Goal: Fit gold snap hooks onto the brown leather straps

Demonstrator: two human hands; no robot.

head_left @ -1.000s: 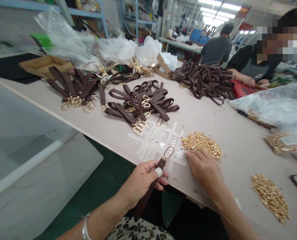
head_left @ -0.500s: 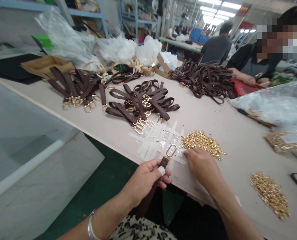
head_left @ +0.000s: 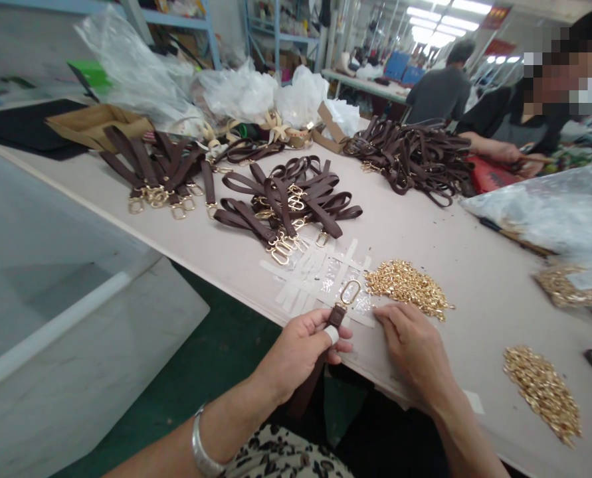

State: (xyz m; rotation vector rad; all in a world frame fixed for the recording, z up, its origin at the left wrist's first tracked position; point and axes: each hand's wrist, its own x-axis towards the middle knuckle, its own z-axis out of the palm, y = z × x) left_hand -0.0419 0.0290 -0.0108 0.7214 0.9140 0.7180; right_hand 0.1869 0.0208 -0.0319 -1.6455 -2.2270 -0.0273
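Note:
My left hand [head_left: 308, 345] grips a dark brown strap [head_left: 336, 316] near its end, thumb on top, with tape or a wrap round the thumb. A gold oval clasp [head_left: 350, 292] sticks out from that end over the taped patch of the table. The rest of the strap hangs down below the table edge. Just right of it, my right hand [head_left: 415, 335] has thumb and forefinger pinched together low over the tabletop. Whatever is in that pinch is too small to name. Close beyond its fingers lies a heap of small gold metal pieces [head_left: 408, 285].
Brown straps with gold clasps [head_left: 286, 199] lie piled mid-table, with more straps [head_left: 151, 166] to the left and a large heap [head_left: 410, 156] behind. A second gold heap [head_left: 542, 392] sits at right. Plastic bags [head_left: 549, 199] and a co-worker's hands [head_left: 505, 153] are at far right.
My right hand has drawn back slightly from the gold heap, its fingertips pinched. My left hand still holds the strap, a little farther right in view. The whole view has shifted slightly.

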